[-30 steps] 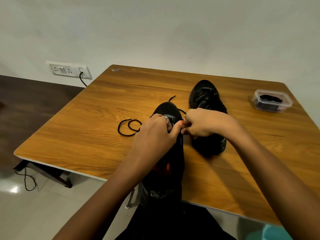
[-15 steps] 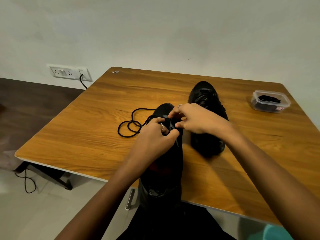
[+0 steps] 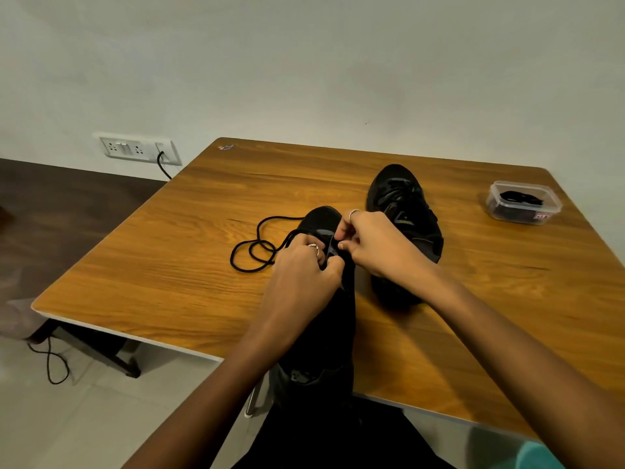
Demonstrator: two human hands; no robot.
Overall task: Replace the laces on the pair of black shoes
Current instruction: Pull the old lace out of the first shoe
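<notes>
A: Item one, lower centre of the frame?
B: Near black shoe (image 3: 318,319), toe pointing up-frame, heel overhanging the near edge of the wooden table (image 3: 162,286). Left hand (image 3: 301,275) and right hand (image 3: 378,242) both sit over its lacing area, fingers curled; each seems to pinch the black lace (image 3: 257,247), though the exact contact is too dark to confirm.

A: The lace's slack?
B: Looped on the table, left of the toe.

A: Item two?
B: Second black shoe (image 3: 402,211), right of centre, behind the right hand.

A: Farther?
B: Clear lidded container (image 3: 522,206), upper right, dark contents. Wall socket plate (image 3: 138,150), upper left.
</notes>
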